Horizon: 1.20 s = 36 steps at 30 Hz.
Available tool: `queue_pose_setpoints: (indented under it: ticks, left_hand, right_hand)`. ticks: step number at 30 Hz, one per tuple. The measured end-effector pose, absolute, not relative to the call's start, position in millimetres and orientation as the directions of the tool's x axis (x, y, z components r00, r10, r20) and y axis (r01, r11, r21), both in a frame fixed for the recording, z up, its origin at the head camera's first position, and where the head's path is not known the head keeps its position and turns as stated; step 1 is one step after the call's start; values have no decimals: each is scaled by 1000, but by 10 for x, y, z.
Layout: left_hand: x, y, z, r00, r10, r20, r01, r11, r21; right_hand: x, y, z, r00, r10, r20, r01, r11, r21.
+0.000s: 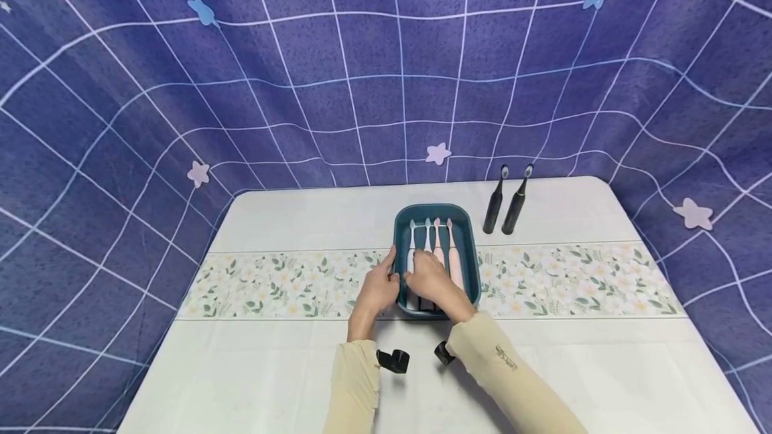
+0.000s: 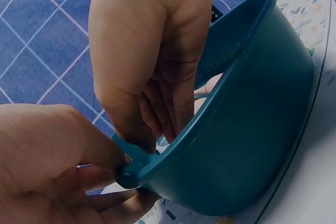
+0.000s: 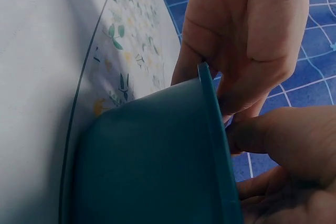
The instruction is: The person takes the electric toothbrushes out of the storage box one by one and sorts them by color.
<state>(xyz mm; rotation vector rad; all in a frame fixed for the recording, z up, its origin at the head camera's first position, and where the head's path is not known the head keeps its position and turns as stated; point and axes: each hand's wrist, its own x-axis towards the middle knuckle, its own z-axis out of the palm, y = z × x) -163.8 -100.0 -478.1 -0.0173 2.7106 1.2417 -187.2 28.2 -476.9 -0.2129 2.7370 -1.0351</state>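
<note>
A teal plastic bin (image 1: 468, 246) stands on the table with white and pink electric toothbrushes lying side by side inside, heads toward the back. The left hand (image 1: 378, 290) grips the bin's left rim, thumb and fingers on either side of the wall. Reaching down into the bin, the right hand (image 1: 431, 276) has its thumb and fingers bent around the handle of the leftmost white electric toothbrush (image 1: 411, 261). Its fingertips are partly hidden by the bin wall in both wrist views. A pink toothbrush (image 1: 455, 263) lies at the bin's right side.
Two black electric toothbrushes, one (image 1: 493, 211) beside the other (image 1: 515, 211), lie on the table to the bin's right. A floral band (image 1: 289, 283) crosses the white tabletop (image 1: 253, 367). Behind hangs a blue gridded curtain (image 1: 313, 99) with stars.
</note>
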Motion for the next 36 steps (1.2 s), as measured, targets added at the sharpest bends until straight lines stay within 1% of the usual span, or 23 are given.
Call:
queue_pose_setpoints:
  ticks: [6, 12, 20, 23, 27, 36]
  left_hand:
    - [-1644, -1006, -4786, -985, 63, -161, -82, 648, 757]
    - [-1637, -995, -4779, -986, 72, -151, -69, 647, 759]
    - [-1640, -994, -4777, -982, 54, -181, -105, 639, 762]
    - [-1642, -1000, -4772, -984, 55, -171, -94, 650, 754]
    - [-1636, -1007, -4769, -985, 63, -161, -82, 650, 756]
    - [-1632, -994, -4785, -986, 47, -159, -90, 652, 753]
  right_hand:
    - [-1950, 245, -4805, -971, -195, -139, -61, 764, -642]
    - [-1995, 235, -4864, -978, -155, -143, -24, 757, -653]
    - [-2024, 310, -4935, -993, -107, -55, -28, 650, -760]
    - [-2036, 341, -4948, -995, -99, -34, -32, 596, -802]
    - [-2046, 375, -4956, -994, -109, -31, -34, 547, -836]
    - [-2047, 441, -4973, -985, -160, -65, -24, 502, -864]
